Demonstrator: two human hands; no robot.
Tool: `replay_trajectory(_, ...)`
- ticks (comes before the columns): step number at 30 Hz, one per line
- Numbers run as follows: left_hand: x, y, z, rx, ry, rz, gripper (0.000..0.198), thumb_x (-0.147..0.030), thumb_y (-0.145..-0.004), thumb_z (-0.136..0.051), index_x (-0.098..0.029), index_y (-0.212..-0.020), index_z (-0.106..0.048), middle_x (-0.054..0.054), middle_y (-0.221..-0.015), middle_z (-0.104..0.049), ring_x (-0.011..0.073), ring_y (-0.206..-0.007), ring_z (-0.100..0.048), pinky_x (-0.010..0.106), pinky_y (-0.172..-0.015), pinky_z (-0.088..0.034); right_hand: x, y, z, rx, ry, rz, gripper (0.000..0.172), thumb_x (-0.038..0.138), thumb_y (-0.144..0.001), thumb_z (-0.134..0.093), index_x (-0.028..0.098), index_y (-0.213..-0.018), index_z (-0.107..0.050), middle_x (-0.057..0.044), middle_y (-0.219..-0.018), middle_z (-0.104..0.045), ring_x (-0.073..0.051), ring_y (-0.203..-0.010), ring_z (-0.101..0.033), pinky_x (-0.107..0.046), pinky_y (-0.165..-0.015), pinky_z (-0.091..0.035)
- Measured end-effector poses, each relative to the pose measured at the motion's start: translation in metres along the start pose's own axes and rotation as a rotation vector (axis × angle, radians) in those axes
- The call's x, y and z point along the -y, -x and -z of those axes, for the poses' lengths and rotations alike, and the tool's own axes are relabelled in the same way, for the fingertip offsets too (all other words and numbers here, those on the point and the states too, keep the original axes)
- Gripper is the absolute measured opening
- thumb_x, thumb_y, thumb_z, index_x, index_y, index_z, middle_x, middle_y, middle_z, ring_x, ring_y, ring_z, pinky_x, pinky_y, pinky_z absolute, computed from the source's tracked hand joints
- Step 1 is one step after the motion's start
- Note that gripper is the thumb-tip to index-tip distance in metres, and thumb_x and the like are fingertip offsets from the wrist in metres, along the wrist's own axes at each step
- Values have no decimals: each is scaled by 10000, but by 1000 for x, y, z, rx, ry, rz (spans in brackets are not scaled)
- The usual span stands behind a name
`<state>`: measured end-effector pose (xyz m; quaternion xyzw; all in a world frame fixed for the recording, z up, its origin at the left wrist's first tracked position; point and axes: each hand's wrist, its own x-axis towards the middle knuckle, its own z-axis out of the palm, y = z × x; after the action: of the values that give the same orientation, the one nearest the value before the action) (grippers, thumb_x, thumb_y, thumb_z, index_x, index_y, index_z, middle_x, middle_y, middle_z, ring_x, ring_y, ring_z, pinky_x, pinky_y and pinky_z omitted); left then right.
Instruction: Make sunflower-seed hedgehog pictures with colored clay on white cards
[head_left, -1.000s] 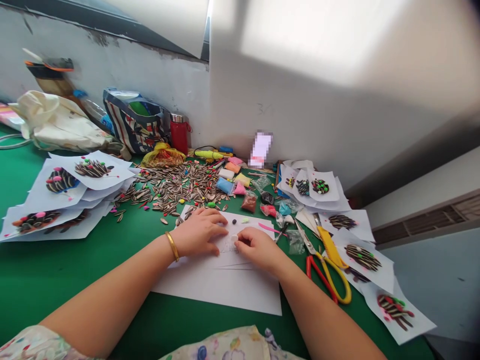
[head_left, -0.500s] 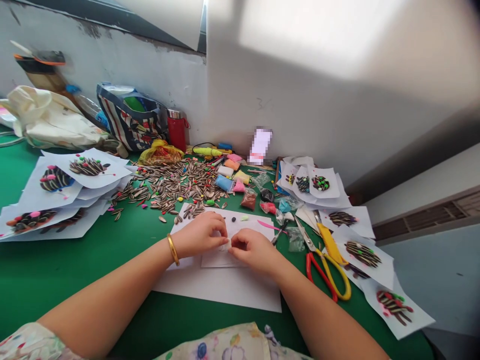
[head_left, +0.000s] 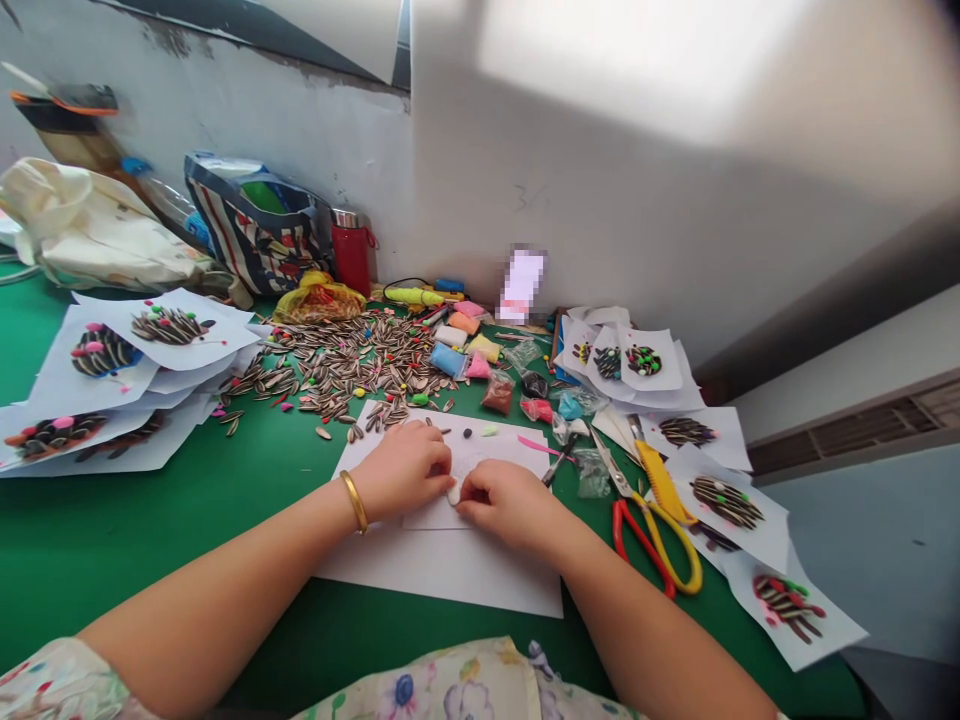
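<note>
My left hand and my right hand meet over a small white paper lying on larger white sheets. Both hands are closed, their fingertips pinching a small white lump of clay between them, pressed against the paper. A gold bangle circles my left wrist. A heap of striped sunflower seeds spreads just beyond the paper.
Red and yellow scissors lie right of my hands. Small bags of coloured clay sit behind the paper. Finished seed pictures are stacked at left and right. Bags and a red flask stand against the wall.
My hands drew together on the small paper and both now pinch the white lump. The view shifted slightly; the small paper lifted, then lay back down.
</note>
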<state>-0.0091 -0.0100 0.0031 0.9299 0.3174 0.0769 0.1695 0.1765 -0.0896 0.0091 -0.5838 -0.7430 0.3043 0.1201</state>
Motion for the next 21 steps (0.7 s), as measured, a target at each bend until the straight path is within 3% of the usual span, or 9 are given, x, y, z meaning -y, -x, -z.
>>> replay_trajectory(15,-5,-1,-6,-20,-4,23,77,-301,-813,-682,-226,-829,-696,50,-895,-645,246,-939,-548,377,-818,-371,-4,2,7,-45,9,-25,48,235,-814,-646,209,-797,-683,-11,-840,-657,-138,-732,-557,-248,-650,-365)
replay_trajectory(21,-4,-2,-5,-12,-4,0,96,-281,-858,-637,-225,-845,-714,53,-900,-657,236,-924,-561,370,-812,-386,-9,0,7,-62,3,-10,158,155,-825,-554,217,-870,-691,-22,-904,-680,-158,-804,-591,-258,-705,-399)
